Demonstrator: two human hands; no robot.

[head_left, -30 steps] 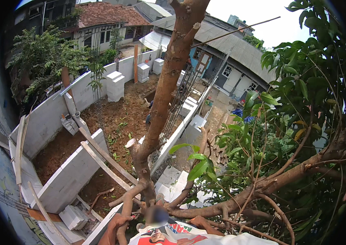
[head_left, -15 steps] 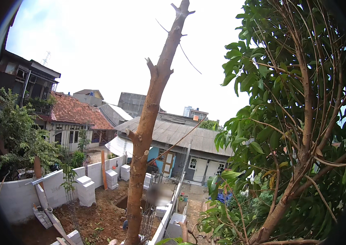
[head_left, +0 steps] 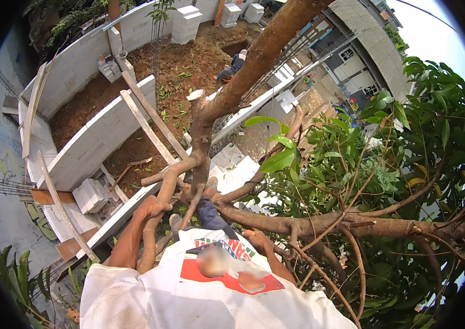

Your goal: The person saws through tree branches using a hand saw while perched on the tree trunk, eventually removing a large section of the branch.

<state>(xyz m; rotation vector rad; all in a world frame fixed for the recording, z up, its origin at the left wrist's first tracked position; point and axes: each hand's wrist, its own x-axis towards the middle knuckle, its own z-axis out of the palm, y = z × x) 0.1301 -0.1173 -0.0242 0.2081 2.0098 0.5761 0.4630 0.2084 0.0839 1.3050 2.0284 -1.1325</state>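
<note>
I am up in a tree with a thick bare trunk [head_left: 257, 68], which slants up to the right past a pale cut stub [head_left: 195, 95]. My left hand [head_left: 153, 208] is closed round a curved branch [head_left: 168, 183] that joins the trunk low down. On the other side, my right hand [head_left: 259, 241] lies beside my white shirt, near a thick branch [head_left: 309, 223] running right. Its fingers look curled, but what they hold is hidden. Below my shirt, a leg in dark trousers [head_left: 209, 214] reaches to the fork, where a foot [head_left: 210, 187] rests against the wood.
Leafy branches [head_left: 325, 148] fill the right side. Far below are white block walls [head_left: 101, 129], wooden planks [head_left: 147, 126], brown soil [head_left: 177, 66] and stacked blocks [head_left: 90, 196]. A person [head_left: 235, 66] sits by a pit. A grey-roofed house [head_left: 372, 41] stands at upper right.
My view has swung from the trunk and skyline down to my body and the ground. Both hands and my shirt have come into sight.
</note>
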